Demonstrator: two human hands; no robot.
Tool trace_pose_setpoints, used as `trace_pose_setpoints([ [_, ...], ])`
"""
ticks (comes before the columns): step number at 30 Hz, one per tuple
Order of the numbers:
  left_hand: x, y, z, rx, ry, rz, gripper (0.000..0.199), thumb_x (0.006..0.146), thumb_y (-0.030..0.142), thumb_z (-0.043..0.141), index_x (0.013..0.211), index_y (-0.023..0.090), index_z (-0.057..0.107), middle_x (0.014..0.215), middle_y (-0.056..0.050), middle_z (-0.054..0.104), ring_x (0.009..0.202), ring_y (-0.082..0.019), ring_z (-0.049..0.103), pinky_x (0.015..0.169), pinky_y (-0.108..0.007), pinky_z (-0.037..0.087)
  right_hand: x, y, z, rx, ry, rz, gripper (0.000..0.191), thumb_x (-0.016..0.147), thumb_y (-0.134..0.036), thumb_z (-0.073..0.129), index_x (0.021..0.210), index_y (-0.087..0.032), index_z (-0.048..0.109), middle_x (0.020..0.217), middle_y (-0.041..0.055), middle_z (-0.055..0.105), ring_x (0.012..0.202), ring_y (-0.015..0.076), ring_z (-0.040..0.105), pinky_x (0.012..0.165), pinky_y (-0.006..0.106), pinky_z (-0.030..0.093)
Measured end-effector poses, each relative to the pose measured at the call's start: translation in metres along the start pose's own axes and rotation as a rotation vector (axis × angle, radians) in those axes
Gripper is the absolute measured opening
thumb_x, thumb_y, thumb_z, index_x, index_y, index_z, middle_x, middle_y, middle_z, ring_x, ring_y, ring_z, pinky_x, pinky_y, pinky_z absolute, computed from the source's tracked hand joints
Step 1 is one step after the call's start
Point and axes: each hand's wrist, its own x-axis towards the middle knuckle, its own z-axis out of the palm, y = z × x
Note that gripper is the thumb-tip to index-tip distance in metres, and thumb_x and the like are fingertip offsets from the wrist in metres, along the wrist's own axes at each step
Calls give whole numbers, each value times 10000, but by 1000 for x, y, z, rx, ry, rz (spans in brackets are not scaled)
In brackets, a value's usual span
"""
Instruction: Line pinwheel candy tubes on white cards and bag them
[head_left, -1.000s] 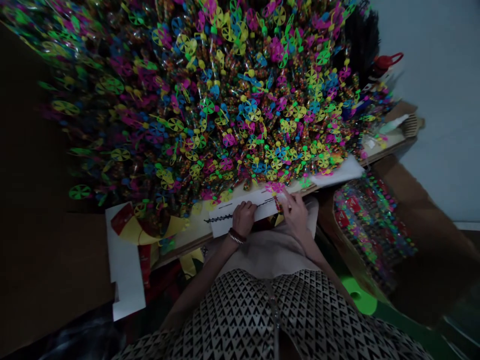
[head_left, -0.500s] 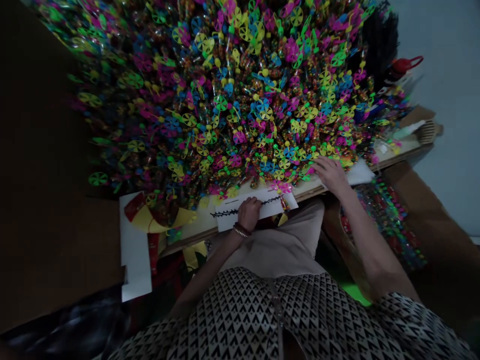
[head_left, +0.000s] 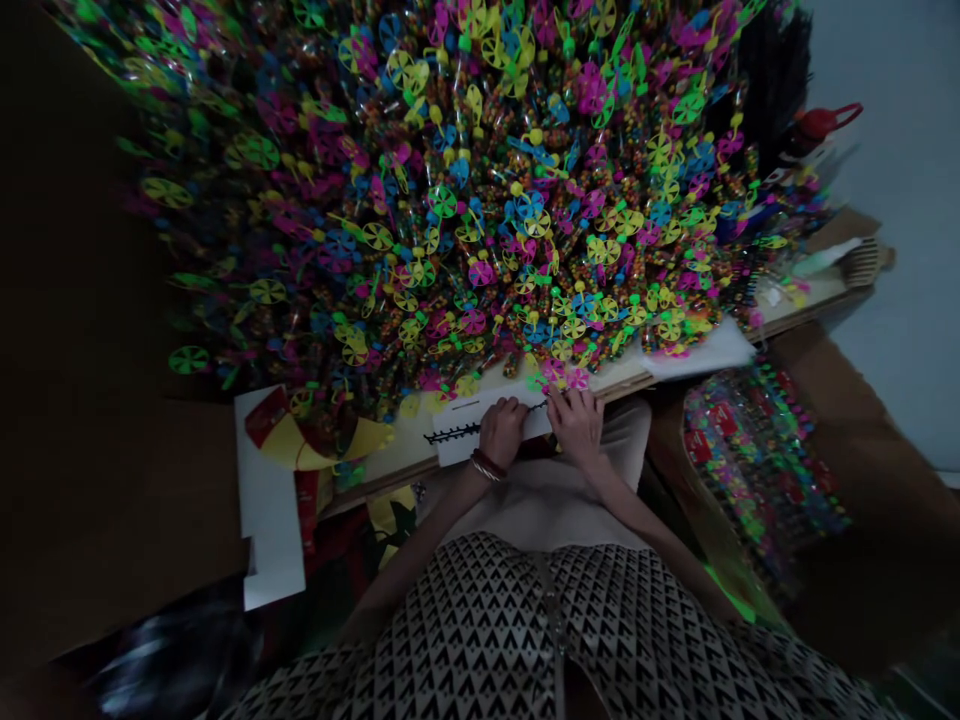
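In front of me a white card (head_left: pixel 457 452) lies at the table's front edge, with a black toothed strip (head_left: pixel 450 435) along it. My left hand (head_left: pixel 502 432) has its fingers curled closed over the middle of the strip. Close beside it, my right hand (head_left: pixel 577 428) is closed at the strip's right end. Pink and green fan tops of candy-filled toys (head_left: pixel 576 378) poke out just past its fingertips; the tubes below are hidden by the hand. Behind both hands rises a large heap of candy-filled fan toys (head_left: pixel 480 270).
On the right, an open cardboard box (head_left: pixel 855 430) holds packed toys with red labels (head_left: pixel 724 418). White sheets (head_left: pixel 701 352) lie on the table edge nearby. To the left are a white board (head_left: pixel 271 540) and a yellow-red curved card (head_left: pixel 300 450). A red-handled object (head_left: pixel 817 122) stands far right.
My right hand has come from the front of the heap, down and left, to the right end of the strip. A green fan top now shows there. My left hand stays in place.
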Motion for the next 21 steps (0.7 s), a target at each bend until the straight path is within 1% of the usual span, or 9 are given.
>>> trace_pose_setpoints([
  [3, 0, 0, 1, 10, -6, -27, 239, 955, 207, 412, 893, 188, 641, 924, -71, 620, 942, -221, 534, 762, -336, 399, -9, -6, 7, -43, 75, 76, 386, 961, -370, 423, 1315, -307, 562, 990, 99, 591, 928, 236, 452, 826, 388, 293],
  [6, 1, -1, 0, 14, -8, -24, 234, 956, 213, 414, 904, 193, 641, 932, -64, 621, 950, -213, 536, 778, -328, 402, -13, -9, 2, 8, 133, 101, 384, 962, -391, 426, 1303, -298, 574, 1053, 95, 584, 959, 224, 455, 863, 387, 273],
  [8, 1, -2, 0, 12, -5, -13, 235, 959, 222, 413, 912, 194, 642, 938, -62, 622, 956, -211, 534, 790, -327, 403, -6, 1, -7, 74, 184, 175, 357, 970, -381, 406, 1238, -293, 624, 1063, 83, 579, 985, 217, 461, 864, 369, 274],
  [10, 1, -2, -1, 9, -9, -8, 234, 958, 219, 415, 911, 193, 642, 949, -62, 623, 962, -211, 531, 799, -327, 403, 11, 18, -19, 115, 208, 282, 341, 967, -379, 402, 1126, -272, 684, 1039, 78, 581, 1004, 223, 460, 853, 358, 277],
  [12, 1, -1, -2, 10, -13, -8, 226, 954, 209, 422, 910, 190, 643, 959, -64, 623, 968, -212, 529, 804, -327, 403, 32, 37, -28, 127, 139, 306, 321, 945, -405, 443, 1007, -256, 720, 987, 71, 590, 1003, 236, 458, 840, 356, 278],
  [15, 0, 0, -1, 20, -17, -8, 223, 953, 210, 425, 916, 186, 643, 962, -69, 622, 974, -214, 529, 806, -326, 404, 62, 53, -34, 79, -32, 179, 282, 889, -448, 539, 925, -248, 734, 953, 76, 585, 999, 258, 447, 831, 365, 274],
  [18, -2, -2, 0, 23, -12, -17, 226, 953, 211, 423, 927, 187, 646, 961, -71, 622, 973, -211, 533, 805, -321, 407, 80, 50, -31, -17, -131, 54, 287, 871, -434, 569, 876, -203, 740, 993, 117, 566, 1033, 293, 423, 845, 395, 273],
  [19, -3, -4, 0, 21, -6, -25, 224, 953, 211, 424, 934, 187, 646, 964, -71, 622, 970, -209, 535, 806, -319, 409, 83, 47, -29, -27, -155, 37, 285, 874, -419, 565, 857, -195, 742, 993, 124, 564, 1039, 300, 420, 852, 405, 275],
  [21, -7, -9, -1, 21, 8, -47, 226, 953, 219, 426, 938, 186, 649, 964, -70, 625, 964, -209, 539, 807, -319, 413, 87, 44, -25, 9, -181, 50, 266, 877, -394, 564, 840, -200, 743, 982, 120, 571, 1040, 299, 428, 860, 413, 286],
])
